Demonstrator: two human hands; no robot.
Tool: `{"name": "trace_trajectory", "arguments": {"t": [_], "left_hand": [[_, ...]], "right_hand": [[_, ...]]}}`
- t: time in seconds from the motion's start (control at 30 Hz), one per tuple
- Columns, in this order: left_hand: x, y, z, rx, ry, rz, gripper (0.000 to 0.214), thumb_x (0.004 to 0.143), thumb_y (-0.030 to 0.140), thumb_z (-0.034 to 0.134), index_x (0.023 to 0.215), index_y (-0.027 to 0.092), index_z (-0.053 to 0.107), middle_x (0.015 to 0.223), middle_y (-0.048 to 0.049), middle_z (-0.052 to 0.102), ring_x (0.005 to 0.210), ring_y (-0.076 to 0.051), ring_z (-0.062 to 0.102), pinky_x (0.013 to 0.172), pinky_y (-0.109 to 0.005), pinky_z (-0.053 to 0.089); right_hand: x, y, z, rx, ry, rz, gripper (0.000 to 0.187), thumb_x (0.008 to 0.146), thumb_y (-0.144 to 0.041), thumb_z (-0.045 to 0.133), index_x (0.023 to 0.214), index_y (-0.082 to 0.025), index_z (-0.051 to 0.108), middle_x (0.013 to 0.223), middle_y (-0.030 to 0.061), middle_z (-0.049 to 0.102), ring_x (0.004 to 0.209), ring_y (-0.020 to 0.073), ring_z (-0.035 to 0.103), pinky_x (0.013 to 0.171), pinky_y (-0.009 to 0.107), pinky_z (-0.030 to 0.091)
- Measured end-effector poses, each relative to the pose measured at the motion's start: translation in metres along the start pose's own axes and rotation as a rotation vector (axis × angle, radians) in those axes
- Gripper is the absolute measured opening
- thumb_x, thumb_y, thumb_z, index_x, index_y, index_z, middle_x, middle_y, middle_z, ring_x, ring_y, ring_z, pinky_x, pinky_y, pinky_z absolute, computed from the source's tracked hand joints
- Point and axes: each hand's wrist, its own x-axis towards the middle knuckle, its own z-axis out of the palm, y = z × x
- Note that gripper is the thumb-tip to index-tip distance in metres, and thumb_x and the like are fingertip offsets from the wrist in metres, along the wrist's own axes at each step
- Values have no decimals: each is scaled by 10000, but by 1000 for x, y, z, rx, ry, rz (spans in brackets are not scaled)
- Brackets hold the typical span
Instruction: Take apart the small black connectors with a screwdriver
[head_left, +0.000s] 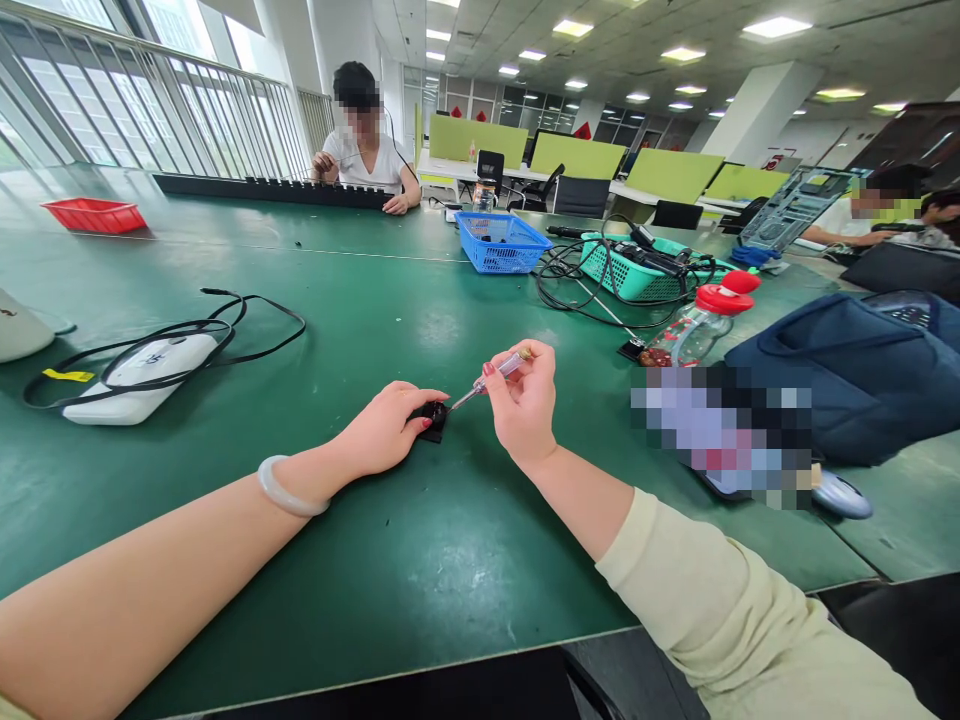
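Note:
My left hand (386, 428) rests on the green table with its fingers closed on a small black part (433, 432), which lies on the tabletop. A white bangle circles the left wrist. In my right hand (526, 400) is a screwdriver (487, 379) with a clear handle, held at a slant. Its metal shaft points down and left, and the tip is at the black part's right side. Whether the tip sits in a screw is too small to tell. My fingers hide some of the black part.
At left lies a white power bank-like box (150, 375) with a black cable. Ahead are a red tray (96, 214), a blue basket (502, 243) and a teal basket (630, 272) with cables. A jar (686, 335) and dark blue bag (847, 380) stand right. A person (367, 150) sits opposite.

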Motion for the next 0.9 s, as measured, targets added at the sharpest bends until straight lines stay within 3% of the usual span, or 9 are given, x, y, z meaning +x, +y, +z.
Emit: {"name": "trace_trajectory", "arguments": {"t": [0.9], "left_hand": [[-1,-4,0,-32,22,22,399,879,217,455,1253,250,588,1137,-61,674,1124,-244,546,1057,-478,454]], "right_hand": [[0,-7,2,-88,-19,-5,267,846,-285,618,967,-250,382,747,-43,565,658,132,643,638,306,571]]}}
